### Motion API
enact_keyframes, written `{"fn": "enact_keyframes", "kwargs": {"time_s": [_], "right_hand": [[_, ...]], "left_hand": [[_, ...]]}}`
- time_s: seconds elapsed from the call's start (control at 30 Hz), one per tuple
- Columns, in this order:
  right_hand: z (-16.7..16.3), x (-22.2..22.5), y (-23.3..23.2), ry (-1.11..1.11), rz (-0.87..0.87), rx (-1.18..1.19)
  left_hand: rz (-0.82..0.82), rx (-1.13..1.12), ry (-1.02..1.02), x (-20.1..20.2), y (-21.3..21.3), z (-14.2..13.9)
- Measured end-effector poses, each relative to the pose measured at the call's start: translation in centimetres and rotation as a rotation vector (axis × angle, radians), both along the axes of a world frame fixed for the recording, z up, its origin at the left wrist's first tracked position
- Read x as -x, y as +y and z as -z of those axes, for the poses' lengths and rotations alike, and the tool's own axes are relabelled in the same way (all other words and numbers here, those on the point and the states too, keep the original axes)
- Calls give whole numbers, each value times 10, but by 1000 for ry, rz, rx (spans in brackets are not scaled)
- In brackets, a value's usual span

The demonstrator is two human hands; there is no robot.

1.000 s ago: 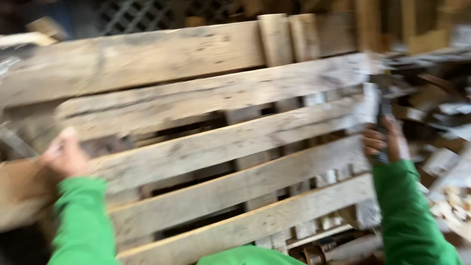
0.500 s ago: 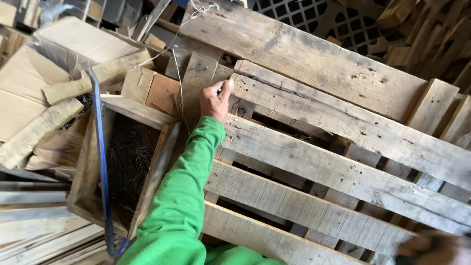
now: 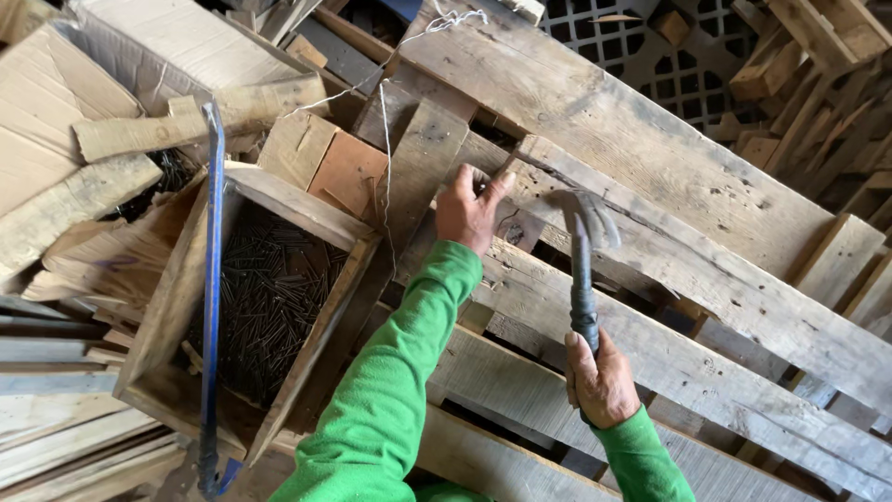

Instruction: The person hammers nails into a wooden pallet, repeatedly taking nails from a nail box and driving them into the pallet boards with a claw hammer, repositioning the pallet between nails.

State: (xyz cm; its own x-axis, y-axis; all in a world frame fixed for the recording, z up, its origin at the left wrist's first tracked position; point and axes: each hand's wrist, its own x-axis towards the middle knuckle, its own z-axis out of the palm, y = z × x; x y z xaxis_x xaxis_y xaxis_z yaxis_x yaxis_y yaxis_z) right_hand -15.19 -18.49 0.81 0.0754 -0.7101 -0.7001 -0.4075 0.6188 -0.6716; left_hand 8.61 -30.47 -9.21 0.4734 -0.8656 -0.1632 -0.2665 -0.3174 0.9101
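My right hand (image 3: 602, 381) is shut tight around the low end of the hammer (image 3: 583, 270) handle, and the claw head sticks up above my grip, right by the edge of a grey plank (image 3: 650, 270) on the old pallet (image 3: 613, 121). The hammer looks like hard metal, heavy at the top, so I think holding it low down gives a good swing, but it could twist if my grip gets loose. My left hand (image 3: 472, 209) is up past the hammer head, with fingers curled on the end of a plank, pressing on it, not closed round it. The wood looks stiff, rough and splintery, and I guess it is heavy. Off to the left of my left grip sits a wooden box of dark nails (image 3: 269, 297) with a blue bar (image 3: 212, 279) across it
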Motion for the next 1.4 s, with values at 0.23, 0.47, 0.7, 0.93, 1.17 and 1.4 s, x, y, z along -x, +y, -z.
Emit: {"fn": "enact_keyframes", "kwargs": {"time_s": [0.23, 0.47, 0.7, 0.93, 1.17, 1.4], "right_hand": [[11, 0, 9, -28, 27, 7], [16, 0, 6, -22, 43, -12], [16, 7, 1, -63, 47, -34], [12, 12, -2, -81, 12, -49], [11, 16, -4, -119, -7, -39], [15, 18, -1, -195, 26, -54]], "left_hand": [[-153, 217, 705, -12, 8, 30], [-144, 235, 1158, -28, 16, 21], [-78, 145, 1334, -37, 16, 15], [-20, 129, 1238, -35, 9, -1], [-56, 240, 1331, -18, -18, -31], [42, 384, 800, 5, -42, -25]]}}
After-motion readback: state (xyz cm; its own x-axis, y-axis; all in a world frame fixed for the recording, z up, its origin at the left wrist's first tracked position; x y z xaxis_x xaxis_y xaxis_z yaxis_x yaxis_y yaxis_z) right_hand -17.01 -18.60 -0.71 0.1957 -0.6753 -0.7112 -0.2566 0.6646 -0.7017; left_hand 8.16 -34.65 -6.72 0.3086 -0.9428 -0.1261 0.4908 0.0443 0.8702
